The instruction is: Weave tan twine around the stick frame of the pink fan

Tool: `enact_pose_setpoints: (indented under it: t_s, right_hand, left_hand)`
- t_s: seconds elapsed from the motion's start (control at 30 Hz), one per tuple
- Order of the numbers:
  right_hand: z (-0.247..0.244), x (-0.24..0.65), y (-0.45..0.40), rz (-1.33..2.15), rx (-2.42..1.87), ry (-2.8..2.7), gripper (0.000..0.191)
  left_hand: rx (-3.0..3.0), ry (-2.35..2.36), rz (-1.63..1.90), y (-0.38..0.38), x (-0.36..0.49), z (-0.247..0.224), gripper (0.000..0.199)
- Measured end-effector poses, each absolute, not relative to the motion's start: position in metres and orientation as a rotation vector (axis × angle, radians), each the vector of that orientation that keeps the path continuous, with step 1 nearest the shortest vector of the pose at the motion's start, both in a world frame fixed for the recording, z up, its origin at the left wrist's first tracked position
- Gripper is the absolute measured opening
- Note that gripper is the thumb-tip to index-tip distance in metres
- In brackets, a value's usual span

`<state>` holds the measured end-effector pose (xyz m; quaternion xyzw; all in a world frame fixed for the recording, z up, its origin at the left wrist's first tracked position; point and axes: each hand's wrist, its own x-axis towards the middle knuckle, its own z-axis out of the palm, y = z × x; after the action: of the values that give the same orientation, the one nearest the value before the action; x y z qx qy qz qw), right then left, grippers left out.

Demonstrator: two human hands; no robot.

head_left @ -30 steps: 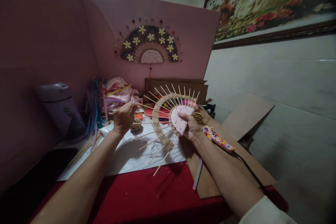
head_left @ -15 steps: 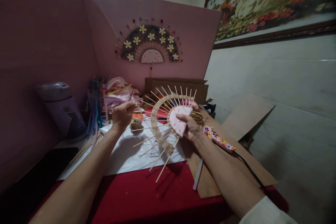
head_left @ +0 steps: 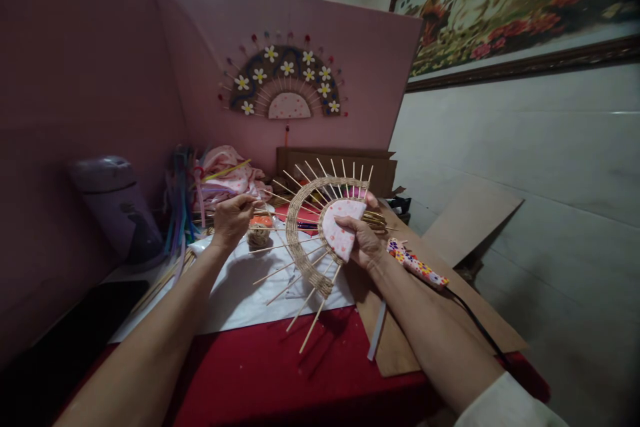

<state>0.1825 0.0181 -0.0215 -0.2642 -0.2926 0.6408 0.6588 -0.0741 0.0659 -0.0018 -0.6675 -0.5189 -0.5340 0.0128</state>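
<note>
My right hand (head_left: pixel 366 240) grips the half-round base of a woven fan frame (head_left: pixel 299 240), thumb over its pink-and-white spotted cloth. Thin wooden sticks radiate from the base, and a band of brown twine is woven through them in an arc. My left hand (head_left: pixel 234 219) is closed in a pinch left of the frame, close to the stick tips. A thin strand of twine seems to run from those fingers towards the woven band; its exact path is hard to make out. Below and right of my left hand lies a ball of twine (head_left: pixel 259 237).
A flower-patterned glue gun (head_left: pixel 417 264) with a black cord lies on brown board (head_left: pixel 400 353) at right. White sheeting (head_left: pixel 225 317) covers part of the red cloth (head_left: pixel 260 373). A tumbler (head_left: pixel 117 213) and ribbons (head_left: pixel 181 193) stand left. A finished fan (head_left: pixel 287 70) hangs behind.
The fan frame has turned very slightly in my right hand, its upper stick tips shifting a little left and up. My left hand stays pinched in nearly the same place.
</note>
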Motion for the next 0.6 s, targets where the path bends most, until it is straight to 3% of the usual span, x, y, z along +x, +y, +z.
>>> enact_pose_setpoints:
  t_s: [0.27, 0.6]
  right_hand:
    - [-0.025, 0.1838, 0.0189, 1.484, -0.576, -0.755, 0.022]
    - [-0.0211, 0.1844, 0.0176, 1.561, -0.641, -0.708, 0.027]
  left_hand:
    - [-2.234, -1.637, -1.84, 0.0694, -0.073, -0.0052, 0.026]
    - [-2.263, -1.616, -1.822, 0.0697, -0.0737, -0.0059, 0.028]
